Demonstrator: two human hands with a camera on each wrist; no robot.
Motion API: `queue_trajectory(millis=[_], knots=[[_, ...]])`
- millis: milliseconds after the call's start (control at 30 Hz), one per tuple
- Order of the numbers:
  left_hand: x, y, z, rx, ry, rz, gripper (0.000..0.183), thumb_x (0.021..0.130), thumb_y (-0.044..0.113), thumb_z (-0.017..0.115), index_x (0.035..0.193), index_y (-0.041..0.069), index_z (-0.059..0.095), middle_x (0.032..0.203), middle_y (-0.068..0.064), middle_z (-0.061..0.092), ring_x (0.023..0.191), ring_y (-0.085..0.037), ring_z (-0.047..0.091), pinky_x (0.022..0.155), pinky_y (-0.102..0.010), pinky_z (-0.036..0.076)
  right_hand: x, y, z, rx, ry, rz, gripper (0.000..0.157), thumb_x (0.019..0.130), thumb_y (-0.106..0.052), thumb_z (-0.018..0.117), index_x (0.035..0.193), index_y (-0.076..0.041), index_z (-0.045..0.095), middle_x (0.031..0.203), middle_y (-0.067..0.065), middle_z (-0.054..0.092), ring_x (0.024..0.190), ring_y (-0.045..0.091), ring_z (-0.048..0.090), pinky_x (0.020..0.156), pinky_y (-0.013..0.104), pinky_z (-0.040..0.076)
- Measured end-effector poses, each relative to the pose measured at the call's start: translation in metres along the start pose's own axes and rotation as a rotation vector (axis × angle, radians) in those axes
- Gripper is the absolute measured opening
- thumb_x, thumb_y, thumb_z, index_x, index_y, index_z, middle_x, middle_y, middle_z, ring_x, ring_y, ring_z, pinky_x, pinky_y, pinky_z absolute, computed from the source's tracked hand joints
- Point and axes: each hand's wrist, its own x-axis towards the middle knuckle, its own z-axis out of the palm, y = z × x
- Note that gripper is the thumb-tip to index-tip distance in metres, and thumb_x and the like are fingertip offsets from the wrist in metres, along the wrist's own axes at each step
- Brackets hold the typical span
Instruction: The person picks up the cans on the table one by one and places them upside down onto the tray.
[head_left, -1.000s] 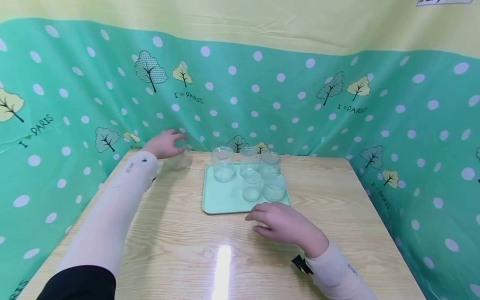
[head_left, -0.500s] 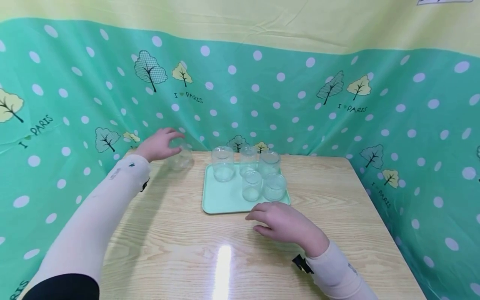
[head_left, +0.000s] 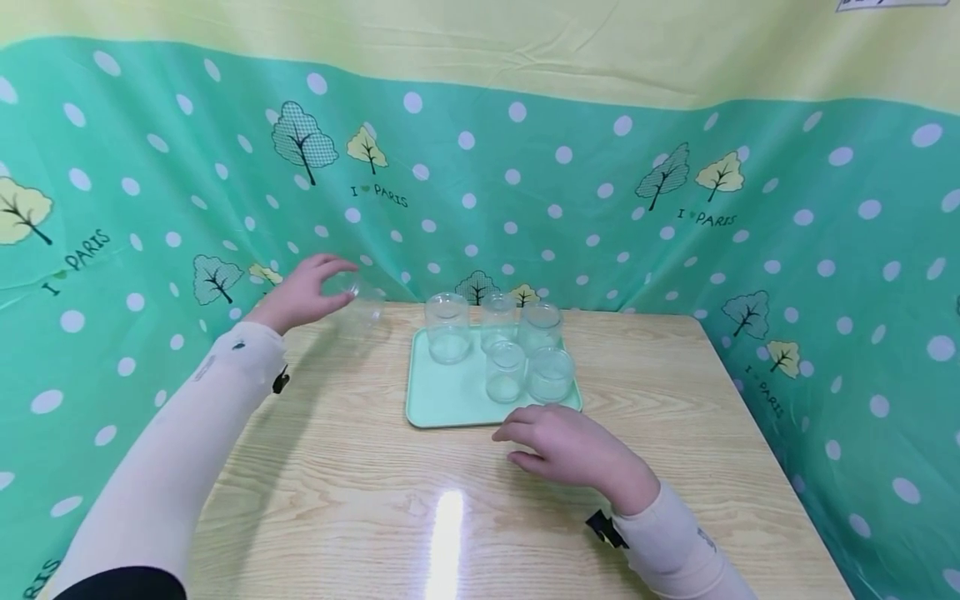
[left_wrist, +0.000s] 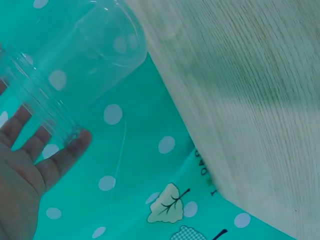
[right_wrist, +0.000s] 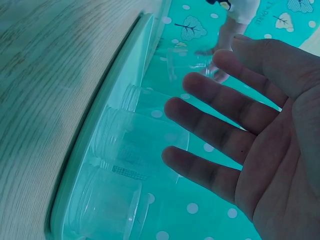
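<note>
Up near the wooden table's [head_left: 352, 467] far-left corner, clear round plastic jar [head_left: 362, 307] tilted, pinched at its threaded mouth by left hand [head_left: 300, 292] fingertips, body jutting beyond them; right hand [head_left: 573, 450] relaxed, empty, beside pale green rectangular tray [head_left: 442, 400].

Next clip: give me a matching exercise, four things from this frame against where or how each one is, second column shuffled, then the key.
Things:
1. left hand
2. right hand
3. tray
4. clear jar

States:
A. carries five clear jars
B. lifted, tilted, held by its mouth end
C. open, by the tray's near edge
D. grips a jar off the tray's left side

Pairs: 1-D, 2-C, 3-A, 4-B
</note>
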Motion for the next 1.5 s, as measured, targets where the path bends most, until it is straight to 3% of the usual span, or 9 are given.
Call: queue_trajectory(millis=[267,533,767,933,1200,1500], knots=[[-0.014,0.003,-0.003,-0.075,0.078,-0.018,0.065,0.098,0.056,0.062,0.152,0.024,0.048,0.161,-0.011,0.034,0.145,-0.043,0.034,0.111,-0.074,0.03,-0.001,0.0,0.001,-0.004,0.012,0.0,0.026,0.098,-0.03,0.07,0.123,-0.021,0.072,0.118,-0.008,0.071,0.108,0.009,0.067,0.094,0.032,0.057],[-0.028,0.006,0.001,-0.166,0.153,-0.034,0.062,0.098,0.057,0.061,0.153,0.035,0.045,0.159,-0.004,0.037,0.126,-0.039,0.052,0.099,-0.066,0.048,0.0,0.001,0.002,-0.003,0.014,-0.009,0.026,0.098,-0.03,0.07,0.122,-0.021,0.072,0.117,-0.008,0.071,0.107,0.009,0.067,0.093,0.031,0.057],[-0.037,0.007,0.004,-0.227,0.22,-0.038,0.057,0.099,0.049,0.063,0.152,0.037,0.045,0.158,-0.001,0.037,0.135,-0.035,0.046,0.099,-0.062,0.05,-0.001,0.0,0.001,0.002,0.007,0.003,0.026,0.098,-0.03,0.07,0.122,-0.02,0.072,0.116,-0.008,0.071,0.107,0.008,0.067,0.093,0.031,0.057],[-0.044,0.014,0.007,-0.278,0.263,-0.062,0.056,0.1,0.045,0.063,0.152,0.03,0.047,0.157,-0.005,0.039,0.135,-0.034,0.043,0.095,-0.052,0.05,0.0,-0.001,0.0,0.006,0.004,0.006,0.026,0.099,-0.03,0.07,0.123,-0.021,0.072,0.117,-0.008,0.071,0.106,0.008,0.068,0.092,0.03,0.057],[-0.049,0.031,0.008,-0.345,0.326,-0.003,0.055,0.099,0.035,0.069,0.149,0.022,0.051,0.154,-0.004,0.042,0.135,-0.032,0.046,0.088,-0.022,0.05,0.0,-0.001,0.002,0.011,0.004,-0.001,0.026,0.098,-0.029,0.071,0.123,-0.02,0.073,0.117,-0.008,0.071,0.106,0.008,0.068,0.091,0.03,0.057],[-0.058,0.05,0.01,-0.406,0.337,0.012,0.054,0.1,0.029,0.069,0.149,0.024,0.05,0.15,0.0,0.045,0.133,-0.026,0.047,0.088,-0.014,0.05,0.001,-0.001,0.002,0.022,-0.002,0.0,0.026,0.098,-0.029,0.071,0.123,-0.02,0.072,0.118,-0.008,0.071,0.107,0.008,0.067,0.092,0.03,0.057]])
